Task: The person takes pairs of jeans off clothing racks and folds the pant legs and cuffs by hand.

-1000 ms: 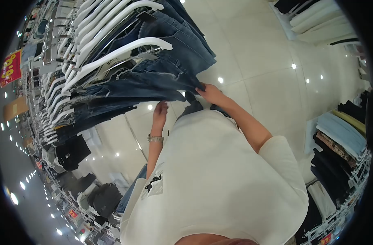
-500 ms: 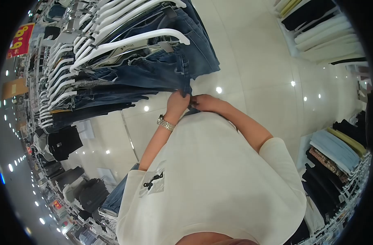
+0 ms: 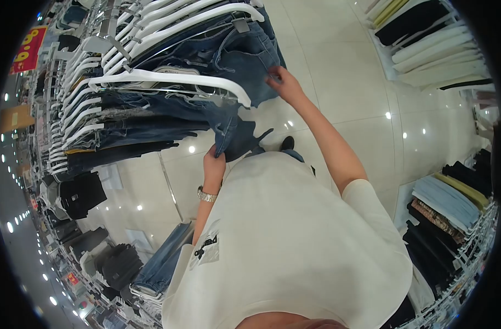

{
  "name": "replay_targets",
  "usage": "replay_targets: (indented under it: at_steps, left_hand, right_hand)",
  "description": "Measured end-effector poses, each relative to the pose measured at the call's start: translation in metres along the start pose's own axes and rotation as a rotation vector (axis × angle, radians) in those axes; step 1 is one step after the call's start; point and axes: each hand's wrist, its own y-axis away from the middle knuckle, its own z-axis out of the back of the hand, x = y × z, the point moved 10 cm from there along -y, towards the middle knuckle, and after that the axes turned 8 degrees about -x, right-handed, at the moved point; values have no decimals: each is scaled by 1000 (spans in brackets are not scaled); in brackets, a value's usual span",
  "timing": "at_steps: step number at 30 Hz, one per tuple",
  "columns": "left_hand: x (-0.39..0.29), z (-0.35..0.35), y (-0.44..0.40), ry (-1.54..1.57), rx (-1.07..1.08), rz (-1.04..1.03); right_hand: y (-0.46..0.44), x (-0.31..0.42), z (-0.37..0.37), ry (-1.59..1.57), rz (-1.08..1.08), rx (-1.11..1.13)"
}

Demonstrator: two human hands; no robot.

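Observation:
Dark blue denim jeans point(image 3: 224, 123) hang from a white hanger point(image 3: 174, 80) at the front of the rack. My left hand point(image 3: 214, 163), with a metal watch on its wrist, is closed on the lower edge of these jeans. My right hand point(image 3: 285, 86) is raised farther up, at the right edge of another pair of blue jeans point(image 3: 248, 63) hanging behind. Its thumb and fingers are bent, with a gap between them. I cannot tell whether the fingertips touch the cloth.
White hangers point(image 3: 198, 19) with more denim crowd the rack at upper left, near a red and yellow sign point(image 3: 28, 50). Light trousers point(image 3: 437, 55) hang at upper right, folded clothes point(image 3: 445, 197) at lower right. Beneath lies a shiny tiled floor point(image 3: 338, 77).
My hands were together at the front jeans. The right has moved up to the pair behind; the left has drawn the front jeans and hanger down and left, opening a gap.

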Motion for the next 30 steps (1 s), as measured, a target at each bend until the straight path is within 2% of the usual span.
replay_targets:
  at_steps: [5, 8, 14, 17, 20, 23, 27, 30]
  left_hand:
    - [7, 22, 15, -21, -24, 16]
    - [17, 21, 14, 18, -14, 15]
    - [3, 28, 13, 27, -39, -23]
    - [6, 27, 12, 32, -38, -40]
    - [6, 28, 10, 36, -51, -56]
    - [7, 26, 8, 41, -38, -53]
    - [4, 28, 9, 63, -57, -72]
    - [5, 29, 10, 62, -45, -45]
  right_hand:
    - [-12, 0, 12, 33, 108, -288]
    - [-15, -6, 1, -30, 77, -229]
    - [-20, -22, 8, 25, 61, -302]
    - [-6, -28, -14, 11, -238, 25]
    - [12, -42, -41, -36, -249, 156]
    - [39, -48, -62, -5, -234, 218]
    - [72, -82, -100, -152, -190, 224]
    - [86, -90, -94, -1, -268, 165]
